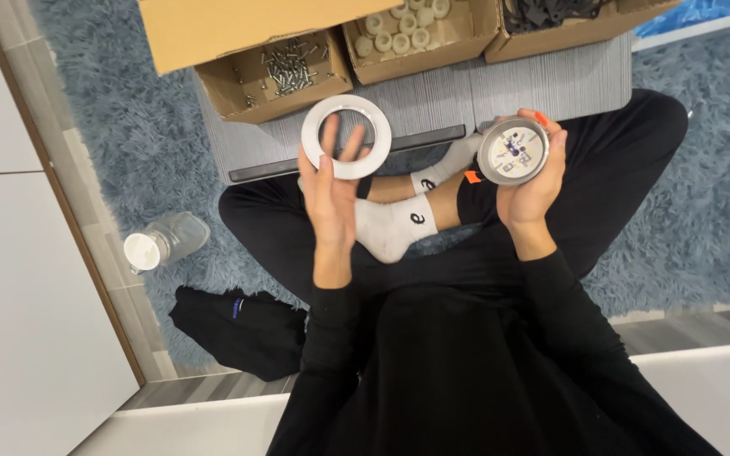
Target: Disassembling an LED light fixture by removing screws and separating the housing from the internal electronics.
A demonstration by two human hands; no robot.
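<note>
- Ring (pixel 346 136), flat, white-silver, sat in left hand (pixel 329 198), raised over crossed legs; fingers showed through its hole, thumb on the near rim. Looked light, stiff and smooth, likely slippery; best pinched by the rim.
- Round lamp body (pixel 513 151), metal-walled with a white board and small parts inside, was cupped in right hand (pixel 534 181), fingers wrapped round the side wall. Seemed heavier than the ring, rigid, inner parts probably fragile; safer held by the outer wall.
- Hands well apart.
- Around: plastic bottle (pixel 162 242) lying far left on rug (pixel 111 118), box of screws (pixel 276 76), box of white spools (pixel 416 38), low grey table (pixel 551 84).
</note>
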